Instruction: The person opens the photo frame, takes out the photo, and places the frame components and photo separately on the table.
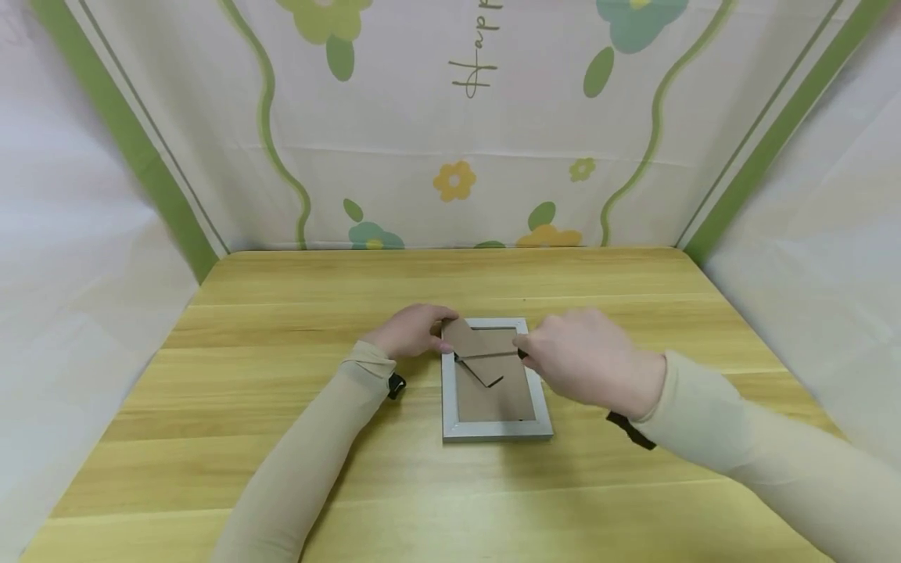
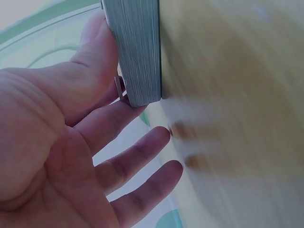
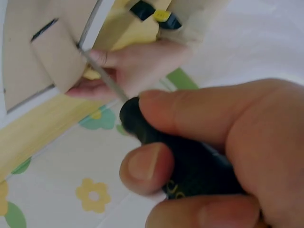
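Note:
A silver-edged picture frame [image 1: 498, 429] lies back side up on the table, its brown backing board [image 1: 493, 407] showing. Across the board's upper left slants a brown stand flap [image 3: 57, 54] with a dark end. My left hand [image 1: 411, 330] holds the frame's far left corner with thumb and index finger. Its other fingers reach loosely past the corner in the left wrist view. A screwdriver with a dark handle [image 3: 185, 161] is gripped in my right hand [image 1: 587, 356]. Its thin shaft [image 3: 105, 76] crosses over the board, with the tip at the left inner edge, near my left thumb.
The frame stands on a wood-grain table [image 1: 317, 274] with light boards. Behind it hangs a white cloth [image 1: 394, 117] printed with flowers, and pale cloth covers both sides. Dark straps [image 1: 631, 432] sit around my wrists.

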Demonstrator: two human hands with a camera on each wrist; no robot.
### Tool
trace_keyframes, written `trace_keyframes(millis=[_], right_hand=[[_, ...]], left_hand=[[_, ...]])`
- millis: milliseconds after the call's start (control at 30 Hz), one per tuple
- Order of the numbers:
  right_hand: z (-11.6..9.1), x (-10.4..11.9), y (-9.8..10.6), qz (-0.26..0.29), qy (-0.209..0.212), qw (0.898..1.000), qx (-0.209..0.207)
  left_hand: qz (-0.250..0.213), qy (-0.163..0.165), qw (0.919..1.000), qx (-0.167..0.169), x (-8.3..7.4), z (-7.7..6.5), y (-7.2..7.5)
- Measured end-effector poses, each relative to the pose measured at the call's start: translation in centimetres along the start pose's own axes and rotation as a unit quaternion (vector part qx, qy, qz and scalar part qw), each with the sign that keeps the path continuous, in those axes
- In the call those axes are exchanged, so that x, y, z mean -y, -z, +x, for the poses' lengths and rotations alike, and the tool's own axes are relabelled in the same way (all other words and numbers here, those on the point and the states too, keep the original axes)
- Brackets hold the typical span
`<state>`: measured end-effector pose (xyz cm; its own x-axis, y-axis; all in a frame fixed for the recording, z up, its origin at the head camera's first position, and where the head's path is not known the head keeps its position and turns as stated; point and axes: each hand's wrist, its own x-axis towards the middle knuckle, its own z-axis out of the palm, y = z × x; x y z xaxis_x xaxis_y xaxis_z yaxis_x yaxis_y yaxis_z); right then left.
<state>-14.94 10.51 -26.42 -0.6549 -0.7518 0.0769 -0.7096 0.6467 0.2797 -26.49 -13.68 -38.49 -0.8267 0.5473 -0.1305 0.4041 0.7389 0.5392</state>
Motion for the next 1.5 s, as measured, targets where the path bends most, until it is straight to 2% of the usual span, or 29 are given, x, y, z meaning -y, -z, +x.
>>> trace_keyframes(millis=[167,433,733,1067,1233,1500], right_hand=[[1.0,-1.5,0.4,0.037,0.011,0.999,0.03],[2.2,-2.3,1.4,0.04,0.037,0.997,0.054],[3.7,-0.8,2.9,0.0,0.05,0.996,0.072],[4.6,1.2,3.8,-0.062,0.077,0.993,0.058],[4.3,1.5,3.7,-0.07,0.07,0.994,0.053],[1.5,1.6,2.9,-0.059,0.062,0.996,0.004]], left_hand=[[0.001,-0.007,1.0,0.0,0.1,0.0,0.0],[0.005,-0.01,0.9999,-0.005,0.1,-0.1,0.1],[0.0,-0.002,1.0,-0.003,0.2,-0.1,0.1],[0.0,-0.013,0.9999,-0.008,0.2,-0.1,0.0],[0.006,-0.006,0.9999,-0.007,0.0,-0.2,-0.1],[0.011,0.014,0.9998,-0.007,-0.3,-0.2,0.0]])
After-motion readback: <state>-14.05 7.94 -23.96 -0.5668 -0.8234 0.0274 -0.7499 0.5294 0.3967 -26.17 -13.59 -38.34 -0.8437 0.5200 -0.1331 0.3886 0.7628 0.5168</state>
